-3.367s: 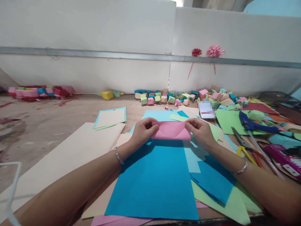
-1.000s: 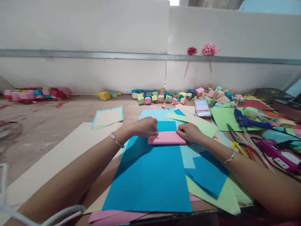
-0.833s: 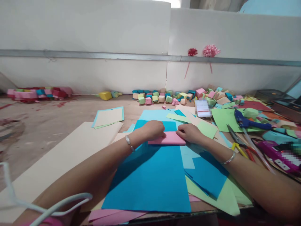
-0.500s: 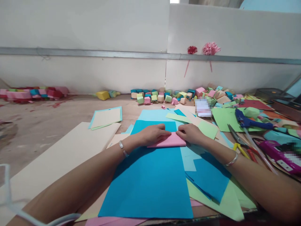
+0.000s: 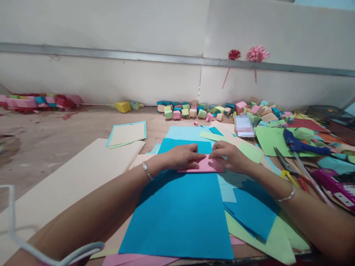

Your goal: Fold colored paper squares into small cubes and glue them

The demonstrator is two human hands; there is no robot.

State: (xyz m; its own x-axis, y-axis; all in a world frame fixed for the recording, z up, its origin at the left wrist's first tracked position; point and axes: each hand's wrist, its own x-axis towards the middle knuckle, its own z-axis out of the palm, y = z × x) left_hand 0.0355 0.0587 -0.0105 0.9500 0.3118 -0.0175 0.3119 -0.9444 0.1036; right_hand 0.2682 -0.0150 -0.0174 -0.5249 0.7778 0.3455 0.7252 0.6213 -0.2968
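A folded piece of pink paper [image 5: 203,165] lies across a large blue sheet [image 5: 177,218]. My left hand [image 5: 186,156] is closed on its left part, with the index finger stretched along the upper edge and the other fingers curled over the paper. At the right part, my right hand [image 5: 226,157] has bent fingers on the paper, their tips near its upper edge. Both hands hide some of the pink paper. Beneath and beyond the blue sheet shows a light blue sheet [image 5: 183,132].
A large cream sheet [image 5: 80,184] lies left, below a small paper stack [image 5: 129,130]. To the right are smaller blue pieces [image 5: 257,210], scissors [image 5: 287,162], a blue glue gun [image 5: 296,142] and a purple device [image 5: 330,181]. Paper cubes [image 5: 185,112] line the wall. A white cable [image 5: 30,253] crosses lower left.
My right hand has shifted along the pink paper, and its fingers look looser and more spread. The left hand keeps its place on the paper. The camera view has shifted slightly.
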